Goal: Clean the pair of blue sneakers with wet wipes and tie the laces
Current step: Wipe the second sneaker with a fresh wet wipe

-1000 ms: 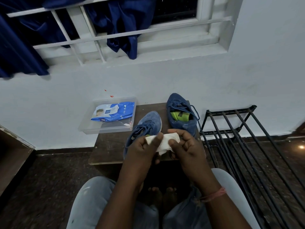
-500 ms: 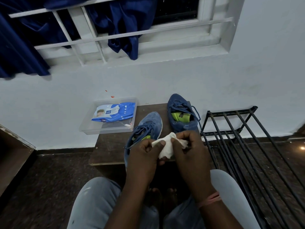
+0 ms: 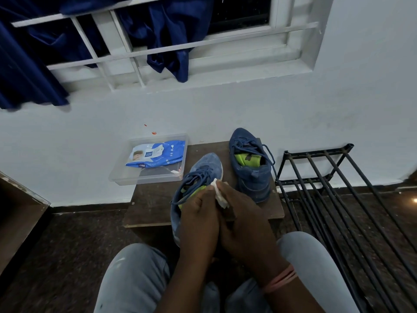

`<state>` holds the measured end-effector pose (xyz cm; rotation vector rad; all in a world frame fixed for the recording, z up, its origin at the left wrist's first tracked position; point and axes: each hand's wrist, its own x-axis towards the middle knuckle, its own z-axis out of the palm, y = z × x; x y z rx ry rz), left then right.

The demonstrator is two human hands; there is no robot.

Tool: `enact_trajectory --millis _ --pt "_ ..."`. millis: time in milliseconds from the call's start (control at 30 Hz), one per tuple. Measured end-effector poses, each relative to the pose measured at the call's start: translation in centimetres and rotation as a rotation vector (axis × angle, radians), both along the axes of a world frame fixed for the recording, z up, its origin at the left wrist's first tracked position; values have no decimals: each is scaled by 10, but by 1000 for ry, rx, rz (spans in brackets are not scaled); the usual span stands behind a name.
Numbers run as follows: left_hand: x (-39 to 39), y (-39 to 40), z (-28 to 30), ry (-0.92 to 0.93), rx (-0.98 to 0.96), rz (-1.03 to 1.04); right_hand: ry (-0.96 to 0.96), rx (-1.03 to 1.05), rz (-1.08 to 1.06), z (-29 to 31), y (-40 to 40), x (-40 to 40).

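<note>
One wipes pack [image 3: 155, 155] lies in clear tray [image 3: 117, 178]; hands [image 3: 225, 220] pinch wipe [image 3: 218, 192].

Head camera looks steeply down, close above hands.

We see a white plastered wall [image 3: 248, 105] ahead, with a window [image 3: 239, 14] set in a deep recess near the top, dark behind its glass. White bars [image 3: 144, 53] run across the opening, and a dark blue curtain [image 3: 167, 39] hangs bunched through them. Below lies a dark speckled floor [image 3: 67, 245] with a black skirting strip. A low brown wooden table [image 3: 155, 199] stands against the wall. To its right sits a black metal rack [image 3: 338, 188]; at the left edge, a wooden cabinet corner [image 3: 20, 208].
</note>
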<state>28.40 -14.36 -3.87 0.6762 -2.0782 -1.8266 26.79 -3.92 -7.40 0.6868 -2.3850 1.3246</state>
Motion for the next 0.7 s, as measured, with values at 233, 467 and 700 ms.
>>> enact_trajectory --millis 233,467,700 --pt "-11 -10 -1 -136 -538 -85 -285 -338 -131 -6 22 -16" --pt "-58 -27 -20 -496 -914 -165 -410 -397 -227 -25 25 -27" --pt "-82 -31 -24 -515 -735 -173 -463 -456 -171 -26 18 -24"
